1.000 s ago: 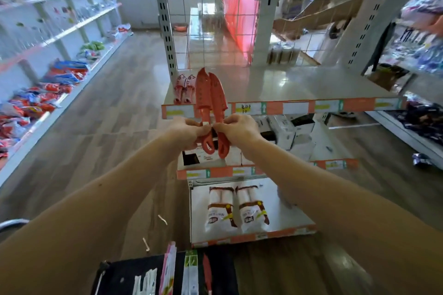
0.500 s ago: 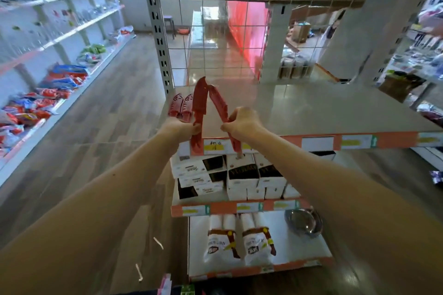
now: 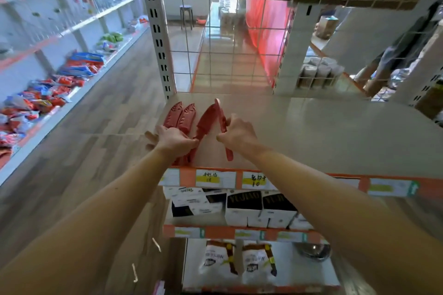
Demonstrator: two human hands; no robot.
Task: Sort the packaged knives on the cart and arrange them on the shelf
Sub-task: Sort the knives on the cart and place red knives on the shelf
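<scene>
The left grip (image 3: pixel 176 140) is pinching a knife (image 3: pixel 206 120), the right grip (image 3: pixel 237 134) clasping a second knife (image 3: pixel 221 114), two shelved knives (image 3: pixel 179 116) lying just left.

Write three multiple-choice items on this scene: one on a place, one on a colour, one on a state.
1. Where do the two loose knives lie?
A. bottom shelf
B. top shelf, left end
C. floor

2. What colour are they?
A. red
B. blue
C. white

3. What is the right hand doing?
A. hanging open
B. pressing a box
C. gripping a knife

Answers:
1 B, they lie flat at its left end.
2 A, both are plainly red.
3 C, its fingers curl round it.
</scene>
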